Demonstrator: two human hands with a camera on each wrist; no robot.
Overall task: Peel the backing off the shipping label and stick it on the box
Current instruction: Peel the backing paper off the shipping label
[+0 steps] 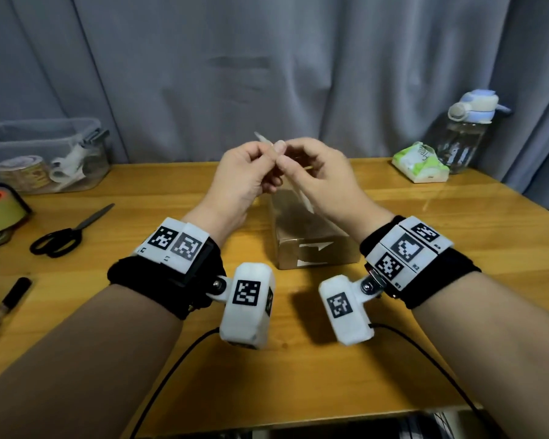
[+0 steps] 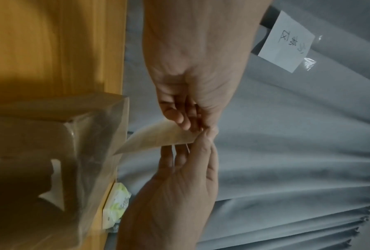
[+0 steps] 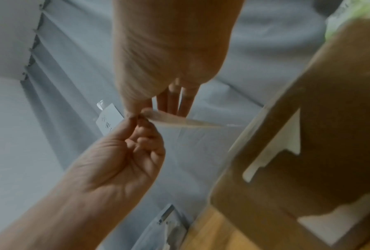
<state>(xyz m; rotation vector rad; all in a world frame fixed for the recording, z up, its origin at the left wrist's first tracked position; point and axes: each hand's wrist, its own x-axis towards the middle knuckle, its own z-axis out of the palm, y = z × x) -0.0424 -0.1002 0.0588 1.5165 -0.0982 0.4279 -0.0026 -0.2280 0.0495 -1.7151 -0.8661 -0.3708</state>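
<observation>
Both hands are raised together above the table. Left hand (image 1: 244, 172) and right hand (image 1: 317, 172) are each pinching one corner of the pale, thin shipping label (image 2: 158, 137), fingertips touching. Label is hanging above the brown cardboard box (image 1: 314, 245). Box is sitting mid-way across the wooden table (image 1: 298, 375), bare wood showing on all sides.

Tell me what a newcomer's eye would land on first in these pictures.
First, the two hands raised mid-air over the table: the left hand and the right hand both pinch a corner of the pale shipping label, as if to start the peel. Right below them, the brown cardboard box sits at the centre of the wooden table. Black scissors lie off to the left.
</observation>
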